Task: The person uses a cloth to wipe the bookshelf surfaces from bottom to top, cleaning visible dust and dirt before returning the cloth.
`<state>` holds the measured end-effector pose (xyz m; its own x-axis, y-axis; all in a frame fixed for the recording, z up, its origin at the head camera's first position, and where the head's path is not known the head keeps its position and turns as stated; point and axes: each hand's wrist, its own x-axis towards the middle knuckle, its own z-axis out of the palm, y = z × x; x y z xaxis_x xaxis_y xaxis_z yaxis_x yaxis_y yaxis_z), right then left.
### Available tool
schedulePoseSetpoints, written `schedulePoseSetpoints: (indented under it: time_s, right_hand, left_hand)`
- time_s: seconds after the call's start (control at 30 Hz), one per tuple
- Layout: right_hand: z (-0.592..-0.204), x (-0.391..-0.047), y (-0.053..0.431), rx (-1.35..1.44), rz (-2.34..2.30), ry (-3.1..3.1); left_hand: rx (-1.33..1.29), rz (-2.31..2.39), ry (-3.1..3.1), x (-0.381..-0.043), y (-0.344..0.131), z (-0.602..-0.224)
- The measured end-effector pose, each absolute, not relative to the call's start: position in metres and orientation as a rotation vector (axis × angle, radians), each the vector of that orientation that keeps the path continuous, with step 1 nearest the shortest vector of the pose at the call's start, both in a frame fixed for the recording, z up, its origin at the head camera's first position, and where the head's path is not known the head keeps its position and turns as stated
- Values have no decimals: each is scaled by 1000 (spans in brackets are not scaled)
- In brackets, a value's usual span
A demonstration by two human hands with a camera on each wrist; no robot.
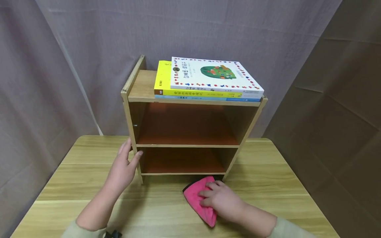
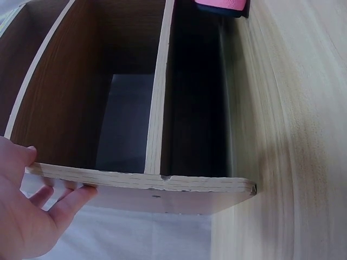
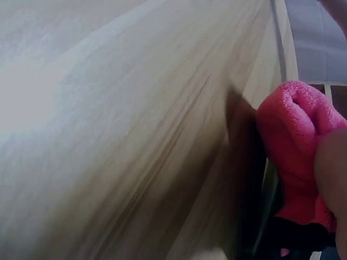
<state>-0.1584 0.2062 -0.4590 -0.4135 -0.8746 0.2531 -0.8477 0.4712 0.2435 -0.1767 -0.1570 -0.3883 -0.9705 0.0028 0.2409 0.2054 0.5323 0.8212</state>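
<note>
A small wooden bookshelf (image 1: 187, 145) stands on the table, its open compartments facing me. My left hand (image 1: 122, 168) holds the left side panel, with the thumb at the front edge and the fingers around the outer face; the left wrist view shows this hand (image 2: 32, 211) pinching the panel's edge. By the lower right front of the shelf, my right hand (image 1: 223, 200) grips a folded pink cloth (image 1: 196, 195) with a black border. In the right wrist view the cloth (image 3: 290, 146) is bunched close over the table, partly hidden behind the hand.
On the shelf's top lies a stack of books: a white one (image 1: 214, 74) above a yellow one (image 1: 162, 76) and a blue-spined one (image 1: 208, 98). The wooden table (image 1: 268, 185) extends around the shelf. Grey curtain (image 1: 89, 66) hangs behind and brown fabric (image 1: 336, 109) at the right.
</note>
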Motion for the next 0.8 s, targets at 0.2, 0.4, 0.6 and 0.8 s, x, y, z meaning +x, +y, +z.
schedulePoseSetpoints:
  time_s: [0.2, 0.4, 0.6, 0.8]
  right_hand:
    - [-457, -164, 208, 1467, -141, -2282]
    - [-455, -168, 214, 1489, -206, -2254]
    - [-455, -173, 219, 1524, -238, -2191]
    - [-458, -177, 224, 1530, -240, -2165]
  left_hand:
    - [-191, -1402, -2558, -178, -158, -387]
    - [-204, -1404, -2546, -180, -157, -387]
    - [-201, -1414, -2546, -180, -157, -388]
    - [-196, -1415, -2538, -178, -156, -389]
